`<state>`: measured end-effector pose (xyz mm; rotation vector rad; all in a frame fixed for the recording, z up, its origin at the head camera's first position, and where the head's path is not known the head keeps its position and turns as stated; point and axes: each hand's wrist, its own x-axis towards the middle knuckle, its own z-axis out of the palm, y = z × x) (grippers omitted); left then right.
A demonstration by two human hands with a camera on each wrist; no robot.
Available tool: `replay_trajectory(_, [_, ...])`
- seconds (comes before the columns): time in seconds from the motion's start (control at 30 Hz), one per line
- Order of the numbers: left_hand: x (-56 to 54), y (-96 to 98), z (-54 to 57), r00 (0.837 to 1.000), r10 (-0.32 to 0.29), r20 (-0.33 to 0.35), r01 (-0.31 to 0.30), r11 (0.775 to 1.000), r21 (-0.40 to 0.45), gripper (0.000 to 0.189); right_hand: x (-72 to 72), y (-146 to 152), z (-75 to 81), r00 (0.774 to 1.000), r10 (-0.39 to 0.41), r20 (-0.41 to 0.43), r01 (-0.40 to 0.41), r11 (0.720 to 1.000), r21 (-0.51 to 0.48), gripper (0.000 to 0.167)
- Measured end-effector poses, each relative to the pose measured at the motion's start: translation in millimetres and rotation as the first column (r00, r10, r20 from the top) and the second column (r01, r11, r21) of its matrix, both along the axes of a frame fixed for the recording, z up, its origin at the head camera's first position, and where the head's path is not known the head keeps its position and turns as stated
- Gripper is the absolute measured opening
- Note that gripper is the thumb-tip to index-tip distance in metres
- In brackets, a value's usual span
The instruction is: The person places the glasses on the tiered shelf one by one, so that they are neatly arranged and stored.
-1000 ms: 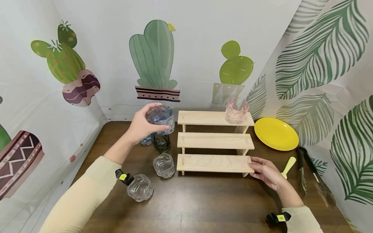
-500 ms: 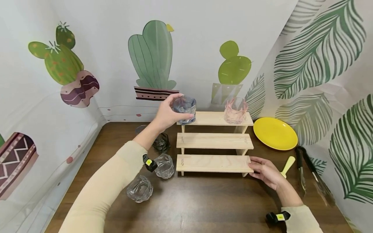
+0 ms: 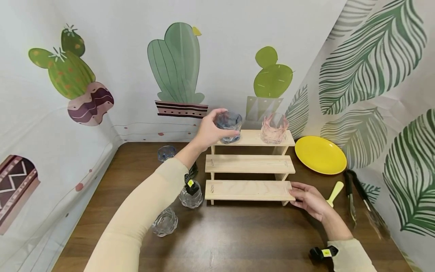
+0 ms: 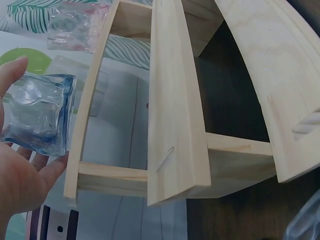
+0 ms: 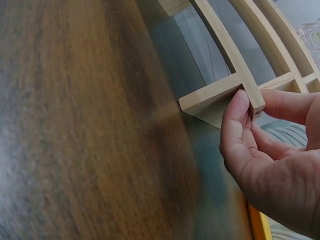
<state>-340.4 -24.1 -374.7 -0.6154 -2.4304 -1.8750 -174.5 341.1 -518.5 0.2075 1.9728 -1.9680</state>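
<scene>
My left hand [image 3: 211,132] grips a blue-tinted drinking glass [image 3: 232,126] at the top step of a three-step wooden rack [image 3: 249,164]. In the left wrist view the base of the blue glass [image 4: 37,115] is right at the top board's edge, with fingers and thumb around its side. A pink-tinted glass [image 3: 274,129] stands at the right end of the same step. My right hand [image 3: 309,200] holds the right end of the lowest step; in the right wrist view the thumb and fingers of that hand [image 5: 280,150] pinch the board [image 5: 250,95] from both faces.
Left of the rack stand another blue glass [image 3: 166,153], a dark glass [image 3: 193,170] mostly behind the left forearm, and two clear glasses, one nearer [image 3: 165,223] and one farther [image 3: 191,198]. To the right lie a yellow plate [image 3: 321,155], a pale yellow-handled utensil [image 3: 335,193] and black-handled tongs [image 3: 363,196].
My left hand has carried the blue glass rightward from over the other glasses to the rack's top step, beside the pink glass. The right hand has stayed on the lowest step.
</scene>
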Motion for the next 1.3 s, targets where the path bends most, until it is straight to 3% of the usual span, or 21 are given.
replay_trajectory(0.37, [-3.1, 9.7, -0.5, 1.0, 0.022, -0.017, -0.022, 0.999, -0.026, 0.086, 1.0, -2, 2.0, 1.0, -0.004, 0.001, 0.004, 1.0, -0.004, 0.07])
replay_trajectory(0.8, [-4.7, 12.4, -4.1, 1.0, 0.022, 0.011, -0.022, 1.0, -0.023, 0.088, 1.4, -2, 3.2, 1.0, -0.007, 0.005, 0.007, 1.0, -0.004, 0.071])
replay_trajectory(1.07, [0.7, 2.3, -1.4, 0.999, -0.018, -0.048, 0.017, 1.0, -0.016, 0.092, 1.1, -2, 2.3, 1.0, -0.015, 0.01, 0.015, 1.0, -0.003, 0.071])
replay_trajectory(1.3, [11.4, -23.9, 10.4, 0.989, -0.08, -0.125, 0.086, 0.995, 0.045, 0.087, 1.2, -1, 2.1, 1.0, 0.003, 0.001, -0.003, 1.0, 0.011, 0.072])
